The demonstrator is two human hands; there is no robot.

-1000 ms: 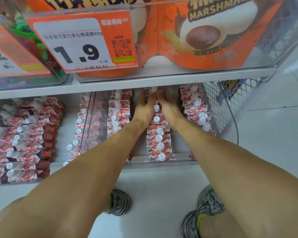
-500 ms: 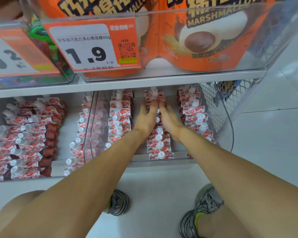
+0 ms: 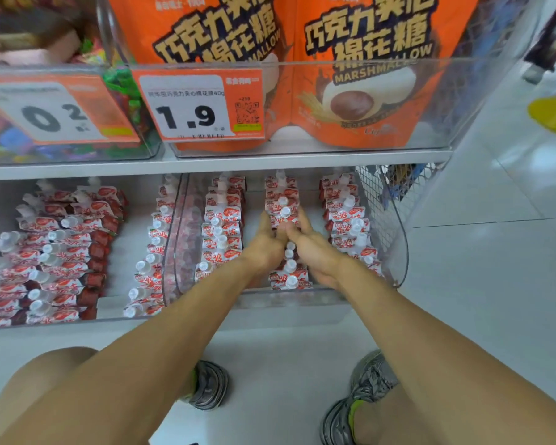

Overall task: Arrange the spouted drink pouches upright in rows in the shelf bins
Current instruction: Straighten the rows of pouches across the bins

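Pouches (image 3: pixel 289 279) of the middle row stand upright in the clear bin (image 3: pixel 402 252) at frame centre. Nearest me, two capped ones sit between my wrists. Beyond them my left hand (image 3: pixel 264 244) and right hand (image 3: pixel 312 245) flank the row, fingers curled round a pouch (image 3: pixel 281 216). Farther back, more pouches continue toward the upper centre.

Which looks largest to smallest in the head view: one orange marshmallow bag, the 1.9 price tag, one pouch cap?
1. Orange marshmallow bag, but it sits nearer the camera than the pouches.
2. 1.9 price tag.
3. Pouch cap in the middle row, clearly smallest.
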